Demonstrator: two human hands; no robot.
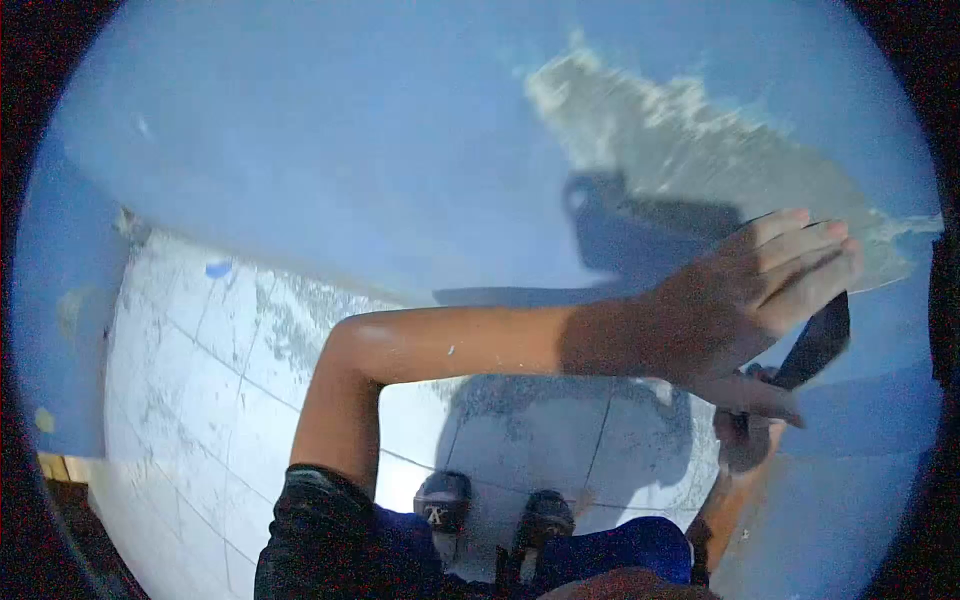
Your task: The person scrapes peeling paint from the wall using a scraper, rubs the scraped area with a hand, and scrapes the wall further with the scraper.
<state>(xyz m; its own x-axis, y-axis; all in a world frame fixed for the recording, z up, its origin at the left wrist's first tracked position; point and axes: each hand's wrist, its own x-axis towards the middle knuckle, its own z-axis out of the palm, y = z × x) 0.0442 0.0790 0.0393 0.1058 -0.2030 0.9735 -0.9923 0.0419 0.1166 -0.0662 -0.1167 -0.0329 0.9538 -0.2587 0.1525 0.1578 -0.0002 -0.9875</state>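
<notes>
My left hand (755,285) reaches across from the left, fingers stretched out and side by side over the lower right edge of a bare grey patch (690,145) on the blue wall. Whether its fingertips touch the wall I cannot tell. Just below it, my right hand (745,435) is closed around the lower end of a scraper (820,340) with a dark, flat, widening blade. The blade points up and to the right, and its upper end is partly hidden behind my left hand. The left thumb lies close to the right hand.
The blue wall (330,140) fills the upper view, with shadows beside my left hand. Pale tiled flooring (190,370) with dusty grey debris meets its base. My shoes (443,500) stand on the tiles. Another blue wall (70,330) rises at the left.
</notes>
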